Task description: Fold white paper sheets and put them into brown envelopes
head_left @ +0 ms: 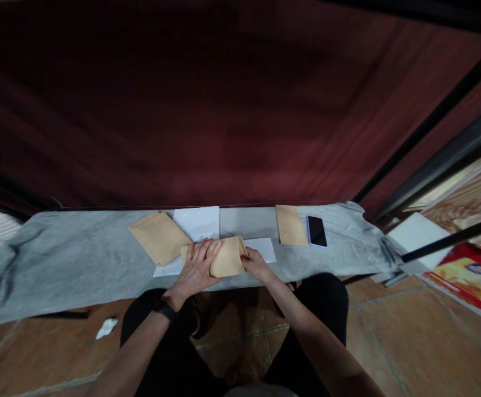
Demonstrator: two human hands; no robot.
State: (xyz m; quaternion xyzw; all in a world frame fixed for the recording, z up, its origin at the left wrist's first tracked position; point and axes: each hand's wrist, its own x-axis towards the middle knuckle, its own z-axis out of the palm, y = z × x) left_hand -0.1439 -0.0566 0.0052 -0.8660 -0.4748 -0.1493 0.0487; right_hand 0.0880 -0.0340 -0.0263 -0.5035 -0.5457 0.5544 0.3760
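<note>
A brown paper envelope (229, 258), its right end gaping a little, lies across white paper on the grey cloth before me. My left hand (199, 263) rests flat on its left part, fingers spread and thumb apart. At the gaping right end, my right hand (255, 264) is closed on the paper edge; its fingertips are partly hidden in the opening. White paper (263, 249) shows from under the envelope on the right. Left of my hands lies a small stack of brown envelopes (160, 238), overlapping a white sheet (199, 219).
Another flat brown envelope (291, 225) lies to the right, beside a dark-screened phone (317, 230). The grey cloth (79, 253) covers a narrow bench against a dark red surface (232, 138). A red and yellow box (472, 275) is at far right. Crumpled white paper (107, 328) lies on the tiled floor.
</note>
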